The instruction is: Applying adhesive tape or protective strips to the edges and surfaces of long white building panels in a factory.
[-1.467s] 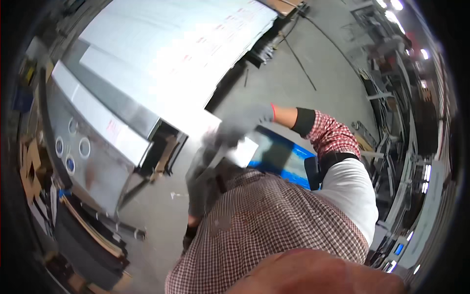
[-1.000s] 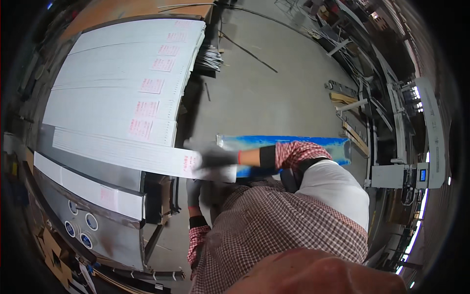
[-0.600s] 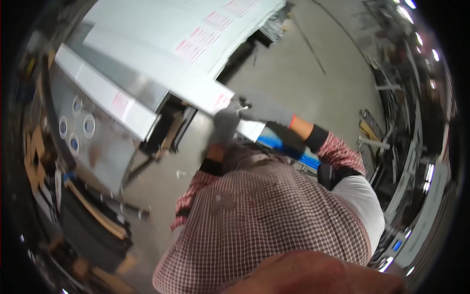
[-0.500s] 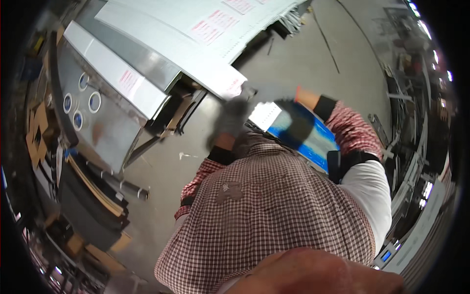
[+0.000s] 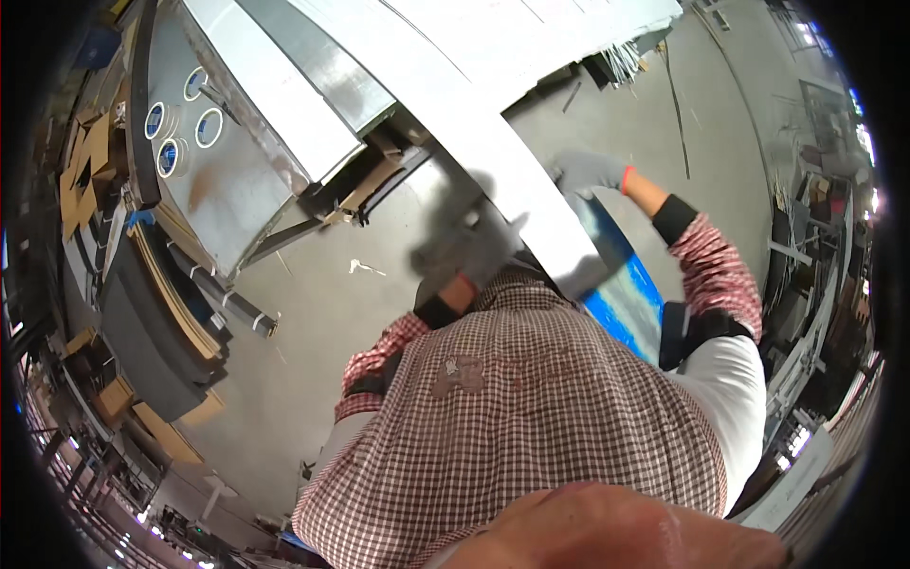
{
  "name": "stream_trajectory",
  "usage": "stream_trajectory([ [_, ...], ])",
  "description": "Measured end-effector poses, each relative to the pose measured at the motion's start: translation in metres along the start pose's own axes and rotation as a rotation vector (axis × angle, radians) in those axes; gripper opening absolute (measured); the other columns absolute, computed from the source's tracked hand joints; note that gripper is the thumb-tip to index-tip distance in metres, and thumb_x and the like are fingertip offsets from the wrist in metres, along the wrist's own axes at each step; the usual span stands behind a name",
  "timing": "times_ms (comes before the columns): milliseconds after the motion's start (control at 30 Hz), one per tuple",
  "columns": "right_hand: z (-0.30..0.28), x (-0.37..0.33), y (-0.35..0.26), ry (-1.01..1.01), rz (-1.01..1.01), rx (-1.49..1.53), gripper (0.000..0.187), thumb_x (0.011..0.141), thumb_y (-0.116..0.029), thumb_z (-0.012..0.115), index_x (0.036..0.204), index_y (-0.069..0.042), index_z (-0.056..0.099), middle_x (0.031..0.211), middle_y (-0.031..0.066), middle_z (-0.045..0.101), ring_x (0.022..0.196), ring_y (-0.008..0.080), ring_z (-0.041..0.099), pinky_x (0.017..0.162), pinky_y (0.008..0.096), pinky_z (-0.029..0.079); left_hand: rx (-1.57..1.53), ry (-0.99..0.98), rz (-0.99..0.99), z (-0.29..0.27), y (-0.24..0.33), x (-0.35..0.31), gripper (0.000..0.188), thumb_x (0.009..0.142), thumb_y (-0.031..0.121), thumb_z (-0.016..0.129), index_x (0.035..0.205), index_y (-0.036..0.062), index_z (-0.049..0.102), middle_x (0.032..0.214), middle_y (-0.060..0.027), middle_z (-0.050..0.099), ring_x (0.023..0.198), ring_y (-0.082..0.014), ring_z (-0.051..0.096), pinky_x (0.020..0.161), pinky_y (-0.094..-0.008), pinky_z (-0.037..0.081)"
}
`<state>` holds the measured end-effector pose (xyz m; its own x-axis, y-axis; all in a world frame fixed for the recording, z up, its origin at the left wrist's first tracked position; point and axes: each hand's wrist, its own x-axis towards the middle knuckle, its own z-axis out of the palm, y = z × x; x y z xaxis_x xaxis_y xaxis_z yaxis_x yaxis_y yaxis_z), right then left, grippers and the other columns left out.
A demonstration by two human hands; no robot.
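Observation:
A long white panel [image 5: 531,194] reaches from the stack of white sheets [image 5: 455,47] down to my chest. My right hand [image 5: 595,172], in a grey glove with a red cuff, grips its right edge. My left hand [image 5: 469,242], also gloved in grey and blurred by motion, is at the left edge, its thumb lying over the panel and its other fingers hard to make out. Below the panel, by my right forearm, a blue and white surface [image 5: 621,299] shows in part.
Several tape rolls [image 5: 209,127] lie on a metal bench [image 5: 223,185] at the left. Dark strips and cardboard [image 5: 161,313] are piled below it. A bundle of thin offcuts [image 5: 623,64] sticks out under the far sheets. Scraps [image 5: 365,267] lie on the concrete floor.
The white panel now extends farther toward my body, and the red-printed labels no longer show. My right hand has moved slightly right and up; my left hand has shifted slightly right.

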<state>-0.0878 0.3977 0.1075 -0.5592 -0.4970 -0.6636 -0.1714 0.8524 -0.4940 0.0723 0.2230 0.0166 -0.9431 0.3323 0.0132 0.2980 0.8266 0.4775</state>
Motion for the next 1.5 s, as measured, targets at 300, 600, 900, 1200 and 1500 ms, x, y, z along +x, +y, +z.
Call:
stream_trajectory([
  [300, -0.013, -0.014, -0.032, 0.029, -0.009, -0.27, 0.02, 0.07, -0.015, 0.063, 0.086, -0.002, 0.066, 0.074, 0.0163, 0.066, 0.071, 0.0303, 0.064, 0.063, 0.0397, 0.049, -1.24, 0.207, -0.42, -0.018, -0.047, 0.02, 0.074, 0.083, 0.016, 0.066, 0.14, -0.0082, 0.026, 0.092, -0.0092, 0.064, 0.075, -0.0154, 0.064, 0.056, -0.0251, 0.05],
  [600, -0.04, -0.014, 0.022, -0.153, -0.198, -0.054, 0.026, 0.073, -0.01, 0.065, 0.098, -0.002, 0.069, 0.087, 0.0175, 0.069, 0.068, 0.021, 0.061, 0.068, 0.0316, 0.05, -1.163, -0.133, -0.785, -0.087, -0.011, -0.038, 0.047, 0.085, 0.014, 0.063, 0.128, -0.0008, 0.051, 0.077, -0.0073, 0.066, 0.067, -0.0149, 0.061, 0.06, -0.0257, 0.049],
  [900, 0.056, 0.031, 0.025, 0.624, -0.036, 0.54, 0.049, 0.078, -0.019, 0.065, 0.124, -0.006, 0.054, 0.111, 0.0185, 0.06, 0.095, 0.0255, 0.059, 0.08, 0.0377, 0.048, -1.225, -0.111, -0.354, 0.087, -0.097, -0.035, 0.032, 0.084, 0.018, 0.063, 0.111, 0.0025, 0.058, 0.075, -0.0102, 0.065, 0.065, -0.0215, 0.062, 0.059, -0.0305, 0.049],
  [1200, 0.124, -0.033, -0.019, 0.821, -0.064, -0.45, 0.086, 0.068, -0.045, 0.069, 0.135, 0.0, 0.037, 0.128, 0.03, 0.044, 0.111, 0.043, 0.049, 0.094, 0.0504, 0.041, -0.925, -0.044, 0.209, -0.027, -0.007, 0.028, 0.02, 0.083, 0.022, 0.062, 0.094, 0.0058, 0.065, 0.072, -0.0132, 0.065, 0.062, -0.0281, 0.063, 0.059, -0.0354, 0.048],
  [1500, 0.019, -0.032, -0.015, 0.256, -0.222, -0.096, 0.019, 0.077, -0.019, 0.055, 0.093, -0.007, 0.055, 0.077, 0.0138, 0.061, 0.071, 0.0301, 0.058, 0.064, 0.0422, 0.046, -0.635, -0.051, -0.109, -0.009, 0.007, 0.068, 0.05, 0.08, 0.029, 0.06, 0.126, 0.0112, 0.05, 0.076, -0.0159, 0.065, 0.071, -0.0374, 0.062, 0.063, -0.0472, 0.049],
])
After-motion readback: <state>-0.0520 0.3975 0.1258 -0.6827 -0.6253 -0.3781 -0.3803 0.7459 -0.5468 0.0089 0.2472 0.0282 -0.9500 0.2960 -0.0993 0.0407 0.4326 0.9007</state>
